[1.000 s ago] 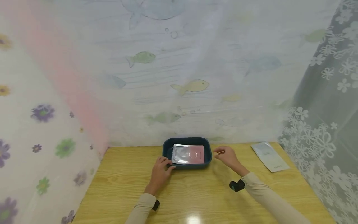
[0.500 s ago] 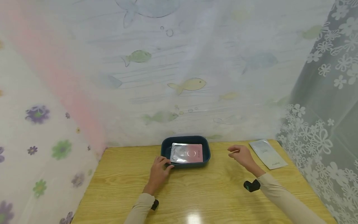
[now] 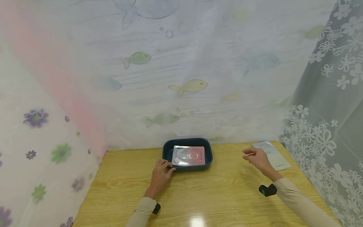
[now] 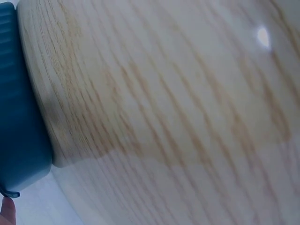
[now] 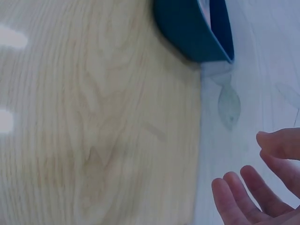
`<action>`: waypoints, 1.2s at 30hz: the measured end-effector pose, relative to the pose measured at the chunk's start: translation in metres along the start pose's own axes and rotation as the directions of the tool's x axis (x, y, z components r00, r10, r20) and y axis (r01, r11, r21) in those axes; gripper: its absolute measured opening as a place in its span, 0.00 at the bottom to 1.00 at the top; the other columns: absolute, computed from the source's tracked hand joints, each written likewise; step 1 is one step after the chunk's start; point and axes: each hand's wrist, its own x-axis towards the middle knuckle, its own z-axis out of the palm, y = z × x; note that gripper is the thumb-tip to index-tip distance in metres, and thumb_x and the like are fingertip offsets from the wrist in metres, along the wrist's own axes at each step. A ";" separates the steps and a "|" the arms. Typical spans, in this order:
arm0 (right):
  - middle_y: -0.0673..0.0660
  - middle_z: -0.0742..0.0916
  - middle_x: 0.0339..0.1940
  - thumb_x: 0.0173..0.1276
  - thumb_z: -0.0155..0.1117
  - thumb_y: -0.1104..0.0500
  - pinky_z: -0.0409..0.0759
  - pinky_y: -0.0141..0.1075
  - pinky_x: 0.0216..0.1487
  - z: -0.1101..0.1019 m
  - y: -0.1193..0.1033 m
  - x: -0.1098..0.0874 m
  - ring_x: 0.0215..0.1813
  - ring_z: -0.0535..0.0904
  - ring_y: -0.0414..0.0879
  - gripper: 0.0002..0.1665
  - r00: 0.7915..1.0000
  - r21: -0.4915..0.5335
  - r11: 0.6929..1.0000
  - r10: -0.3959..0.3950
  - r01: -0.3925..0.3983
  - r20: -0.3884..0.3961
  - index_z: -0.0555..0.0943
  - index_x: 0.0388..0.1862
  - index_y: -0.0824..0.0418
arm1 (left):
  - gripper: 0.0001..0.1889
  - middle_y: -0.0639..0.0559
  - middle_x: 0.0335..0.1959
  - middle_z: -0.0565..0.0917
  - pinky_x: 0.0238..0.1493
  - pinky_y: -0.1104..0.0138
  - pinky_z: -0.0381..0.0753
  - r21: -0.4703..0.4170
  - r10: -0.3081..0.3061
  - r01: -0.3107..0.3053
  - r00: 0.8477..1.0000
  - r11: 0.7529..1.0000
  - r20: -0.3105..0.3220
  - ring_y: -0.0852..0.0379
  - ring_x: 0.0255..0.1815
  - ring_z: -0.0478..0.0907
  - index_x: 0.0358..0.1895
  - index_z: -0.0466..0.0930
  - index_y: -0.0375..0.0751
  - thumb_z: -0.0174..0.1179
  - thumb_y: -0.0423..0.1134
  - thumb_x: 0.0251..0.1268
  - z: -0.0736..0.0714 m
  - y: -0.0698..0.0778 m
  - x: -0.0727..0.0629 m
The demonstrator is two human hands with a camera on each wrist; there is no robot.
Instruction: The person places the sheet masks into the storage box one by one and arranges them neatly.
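Near the back edge of the table sits a dark blue rectangular bin (image 3: 168, 154). In it lies a flat sachet (image 3: 188, 156), silver on the left and pink on the right. My left hand (image 3: 159, 176) grips the bin's front left corner, thumb and fingers at the rim; one fingertip (image 4: 8, 211) shows at that rim in the left wrist view. My right hand (image 3: 261, 163), fingers loosely bent and holding nothing, hovers above the table right of the bin. A second, pale silver-green sachet (image 3: 279, 160) lies beyond it, partly covered by the hand in the head view.
The wood-grain table (image 3: 195, 195) backs onto a white curtain (image 3: 198, 63) printed with fish. Flowered curtains hang on the left and right sides. Each wrist carries a small black camera; the right wrist camera (image 3: 267, 190) hangs beneath the sleeve cuff.
My right hand has moved rightward from beside the bin to the pale sachet's left edge, which it overlaps. The left hand stays at the bin's corner, and the view has shifted slightly.
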 end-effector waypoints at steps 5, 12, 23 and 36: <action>0.68 0.81 0.49 0.66 0.63 0.61 0.80 0.37 0.37 -0.013 0.008 -0.005 0.41 0.80 0.50 0.20 1.000 -0.020 1.000 0.002 -0.002 -0.015 0.76 0.53 0.71 | 0.10 0.54 0.33 0.76 0.42 0.59 0.75 0.011 0.004 -0.004 1.000 1.000 -0.003 0.55 0.39 0.70 0.29 0.81 0.43 0.75 0.35 0.45 0.000 0.000 0.000; 0.71 0.78 0.52 0.69 0.61 0.58 0.81 0.41 0.39 -0.032 0.019 -0.011 0.47 0.78 0.60 0.23 0.999 -0.073 0.997 0.020 -0.022 -0.032 0.74 0.56 0.72 | 0.11 0.53 0.33 0.76 0.42 0.59 0.76 0.008 0.002 -0.002 1.000 1.000 -0.008 0.55 0.39 0.70 0.29 0.81 0.44 0.75 0.34 0.44 0.001 -0.001 -0.001; 0.77 0.72 0.56 0.70 0.58 0.56 0.80 0.42 0.39 -0.059 0.044 -0.019 0.52 0.73 0.68 0.29 0.993 -0.097 0.991 0.089 -0.096 -0.074 0.68 0.61 0.75 | 0.10 0.54 0.33 0.76 0.44 0.59 0.76 0.002 -0.007 0.007 1.000 1.000 0.001 0.56 0.40 0.70 0.29 0.80 0.45 0.74 0.35 0.46 0.001 -0.002 -0.001; 0.81 0.67 0.59 0.71 0.55 0.52 0.79 0.51 0.41 -0.091 0.077 -0.022 0.52 0.70 0.72 0.35 0.965 -0.094 0.967 0.224 -0.238 -0.133 0.63 0.63 0.78 | 0.11 0.54 0.33 0.76 0.44 0.59 0.75 0.007 -0.006 0.006 1.000 1.000 -0.014 0.55 0.41 0.71 0.29 0.81 0.43 0.75 0.35 0.45 0.003 -0.003 -0.001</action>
